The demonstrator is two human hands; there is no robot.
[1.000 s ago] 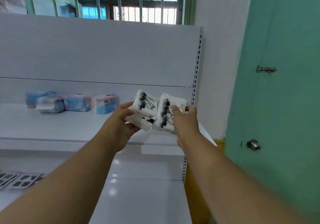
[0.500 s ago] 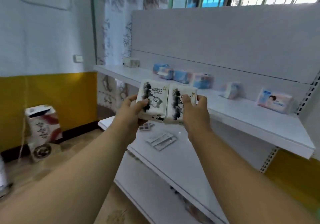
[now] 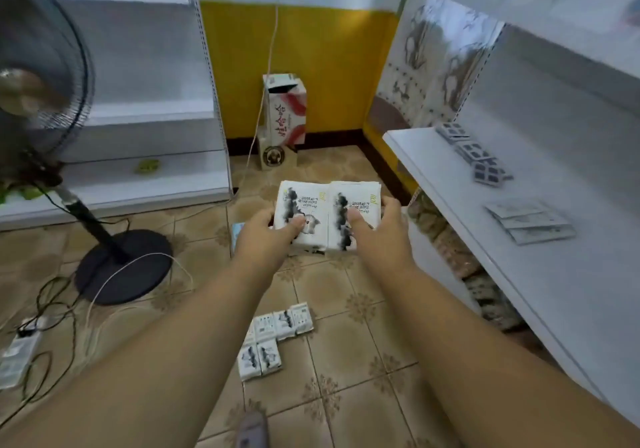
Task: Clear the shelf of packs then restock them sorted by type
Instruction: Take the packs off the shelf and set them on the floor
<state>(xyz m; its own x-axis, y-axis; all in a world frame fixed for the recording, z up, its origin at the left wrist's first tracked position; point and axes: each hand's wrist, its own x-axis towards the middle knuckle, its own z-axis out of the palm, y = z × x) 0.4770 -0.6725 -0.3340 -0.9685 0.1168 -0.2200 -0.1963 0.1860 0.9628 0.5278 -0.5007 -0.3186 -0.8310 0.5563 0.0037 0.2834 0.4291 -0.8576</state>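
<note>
Two white packs with black ink print sit side by side in my hands above the tiled floor. My left hand (image 3: 265, 236) grips the left pack (image 3: 303, 205) with its thumb on the front. The right pack (image 3: 356, 205) is held by my right hand (image 3: 379, 231), thumb on top. Several matching small white packs (image 3: 277, 335) lie on the floor below my arms. A pale blue pack (image 3: 237, 233) shows partly behind my left hand. The white shelf (image 3: 433, 184) at right holds dark-printed flat packs (image 3: 479, 158) and pale flat packs (image 3: 530, 221).
A standing fan (image 3: 38, 77) with a round black base (image 3: 124, 264) is at left, with cables and a power strip (image 3: 17, 354) on the floor. A white shelving unit (image 3: 138, 108) stands behind it. A printed carton (image 3: 284, 115) leans against the yellow wall.
My view has swung left and down from the shelf to the floor. Both hands still hold the two white packs, now lower and over the tiles.
</note>
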